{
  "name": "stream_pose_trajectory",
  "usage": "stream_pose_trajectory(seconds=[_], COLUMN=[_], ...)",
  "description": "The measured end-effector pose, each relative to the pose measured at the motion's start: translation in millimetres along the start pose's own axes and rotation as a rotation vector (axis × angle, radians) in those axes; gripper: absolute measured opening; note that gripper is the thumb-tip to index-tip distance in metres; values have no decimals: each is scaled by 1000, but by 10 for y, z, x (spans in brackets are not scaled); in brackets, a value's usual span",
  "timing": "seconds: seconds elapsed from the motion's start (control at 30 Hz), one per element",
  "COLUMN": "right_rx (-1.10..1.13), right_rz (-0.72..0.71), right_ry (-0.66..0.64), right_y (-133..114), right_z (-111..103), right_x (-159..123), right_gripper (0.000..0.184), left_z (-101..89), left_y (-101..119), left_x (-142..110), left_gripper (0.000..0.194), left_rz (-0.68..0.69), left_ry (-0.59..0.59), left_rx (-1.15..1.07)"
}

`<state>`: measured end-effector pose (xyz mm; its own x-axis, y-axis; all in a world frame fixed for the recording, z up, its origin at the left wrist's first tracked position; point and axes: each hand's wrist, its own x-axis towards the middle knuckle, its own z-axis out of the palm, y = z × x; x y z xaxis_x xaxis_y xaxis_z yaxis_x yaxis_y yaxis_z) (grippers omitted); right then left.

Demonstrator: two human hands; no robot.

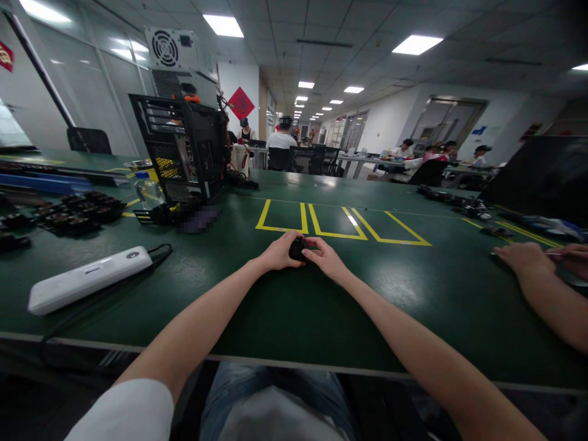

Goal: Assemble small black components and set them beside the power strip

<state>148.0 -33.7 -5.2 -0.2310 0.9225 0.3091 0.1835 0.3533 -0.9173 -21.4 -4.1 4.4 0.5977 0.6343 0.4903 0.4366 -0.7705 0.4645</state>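
Observation:
Both my arms reach out over the green table (285,312). My left hand (277,253) and my right hand (327,257) meet at the table's middle, fingers closed around a small black object (297,248) held between them. Most of the object is hidden by my fingers, so I cannot make out what it is. It sits just in front of yellow taped rectangles (340,223) marked on the table.
A white power strip (87,278) with a black cable lies at the left. A black open computer case (184,150) stands behind it, beside trays of dark parts (76,213). Another person's forearm and hands (537,269) rest at the right edge. People sit at far tables.

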Motion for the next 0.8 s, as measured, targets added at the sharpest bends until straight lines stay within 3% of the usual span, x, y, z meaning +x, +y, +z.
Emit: stream_pose_trajectory(seconds=[0.17,0.4,0.67,0.8], right_rx=[66,101,98,123], right_rz=[-8,0,86,26], right_ry=[-74,-28,-53,-80], right_y=[-25,-24,-45,-63], right_z=[3,28,1,0], right_x=[-41,-49,-25,-58], right_gripper=[30,21,29,30], left_z=[-14,-19,-25,-26], left_y=[3,20,36,37], left_x=[-5,4,-5,-4], left_gripper=[56,56,58,56], left_rz=[12,-6,-45,-27], left_ry=[-7,-16,-22,-11], left_rx=[-13,-9,-8,-19])
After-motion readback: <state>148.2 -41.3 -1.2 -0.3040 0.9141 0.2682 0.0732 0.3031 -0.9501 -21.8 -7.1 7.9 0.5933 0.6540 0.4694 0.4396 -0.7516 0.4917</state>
